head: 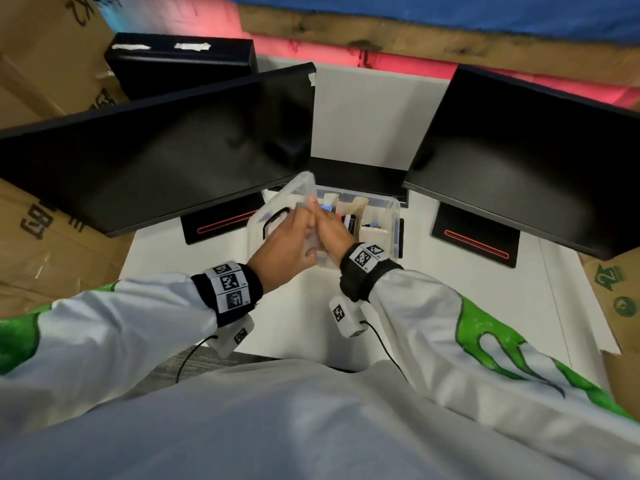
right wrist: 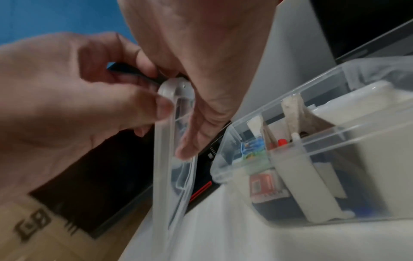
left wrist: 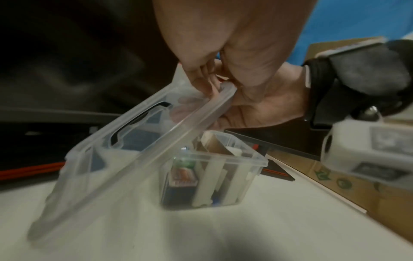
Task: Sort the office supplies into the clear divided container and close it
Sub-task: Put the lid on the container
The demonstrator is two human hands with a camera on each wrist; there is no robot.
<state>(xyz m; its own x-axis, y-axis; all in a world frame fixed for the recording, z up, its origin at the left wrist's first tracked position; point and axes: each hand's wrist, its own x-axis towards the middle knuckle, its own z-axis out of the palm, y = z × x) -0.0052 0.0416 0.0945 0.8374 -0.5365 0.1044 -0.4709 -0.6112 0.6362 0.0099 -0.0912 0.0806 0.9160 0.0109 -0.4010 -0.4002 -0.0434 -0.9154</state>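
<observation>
The clear divided container (head: 390, 209) stands on the white desk between the monitor stands. It holds blue clips (right wrist: 252, 145), a red-capped item (right wrist: 282, 141) and an orange pack (left wrist: 183, 176) in separate compartments. Both hands hold its clear lid (head: 277, 206) tilted just left of the container, with the lid's lower edge near the desk. My left hand (head: 294, 233) pinches the lid's top corner (left wrist: 225, 88). My right hand (head: 325, 226) grips the same corner from the other side, fingers (right wrist: 187, 148) lying down the lid (right wrist: 165, 176).
Two black monitors (head: 166, 150) (head: 533, 147) lean over the white desk (head: 450, 289), their stands (head: 474, 237) flanking the container. Cardboard boxes (head: 38, 244) crowd the left edge, and another box (head: 620, 289) sits at the right.
</observation>
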